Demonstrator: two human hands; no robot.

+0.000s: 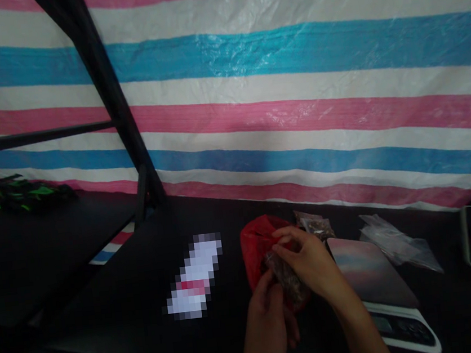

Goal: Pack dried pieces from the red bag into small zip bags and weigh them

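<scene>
from the head view, the person's left hand [266,323] is curling around the lower end of a small clear bag of dark brown granules [287,279], and the right hand [309,261] is pinching its upper end between thumb and fingers, so both hands are closed narrowly on it. the step in hand looks like handling this bag at the mouth of a red plastic bag [255,248], which is bunching up just behind the hands. beyond them, small packets [315,225] are lying on the table, and to the right a digital kitchen scale [401,327] is carrying a flat pink-grey pad [369,271], with crumpled clear plastic bags [396,243] beside it. a white packet [194,277] is lying on the black table [107,321], its label blurred out; no brand or writing is legible anywhere, the scale's display included. a striped tarp [247,56] is hanging behind a black metal frame [101,84].
</scene>
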